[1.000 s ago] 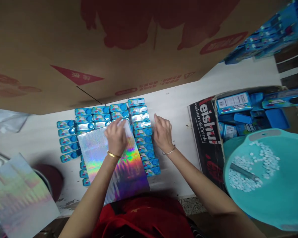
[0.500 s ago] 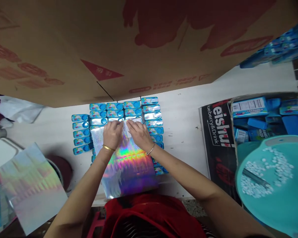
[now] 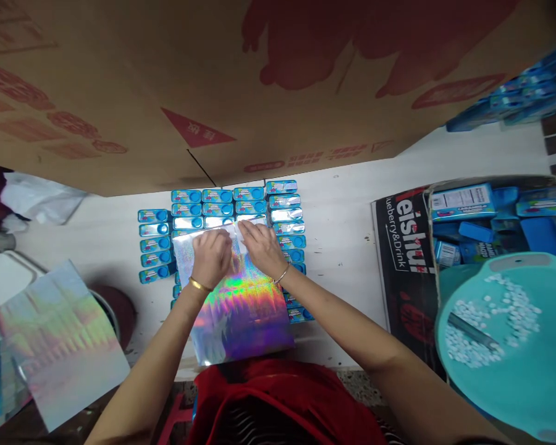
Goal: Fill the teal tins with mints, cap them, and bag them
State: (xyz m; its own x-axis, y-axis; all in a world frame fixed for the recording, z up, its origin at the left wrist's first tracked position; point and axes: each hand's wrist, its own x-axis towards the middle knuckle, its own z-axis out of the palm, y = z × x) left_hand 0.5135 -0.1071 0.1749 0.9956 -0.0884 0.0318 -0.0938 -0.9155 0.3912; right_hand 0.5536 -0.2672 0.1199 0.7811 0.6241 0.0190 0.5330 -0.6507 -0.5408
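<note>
A holographic rainbow sheet (image 3: 238, 309) lies over rows of small blue tins (image 3: 217, 196) laid flat on the white table (image 3: 338, 216). My left hand (image 3: 212, 256) rests on the sheet's far edge, fingers curled down onto it. My right hand (image 3: 261, 246) sits beside it on the same edge, fingers pressed together at the sheet's top, where a pale strip shows. Both wrists wear thin bangles. More blue tins show to the left (image 3: 156, 244) and right (image 3: 288, 222) of the sheet.
A large cardboard flap (image 3: 213, 80) hangs over the back of the table. At right stand a carton of blue tins (image 3: 486, 219) and a teal basin (image 3: 528, 377) holding white tablets and a scoop. Another holographic sheet (image 3: 60, 346) lies at left.
My right hand came in from the tins at the right onto the sheet's far edge beside my left hand. Both hands then stayed there.
</note>
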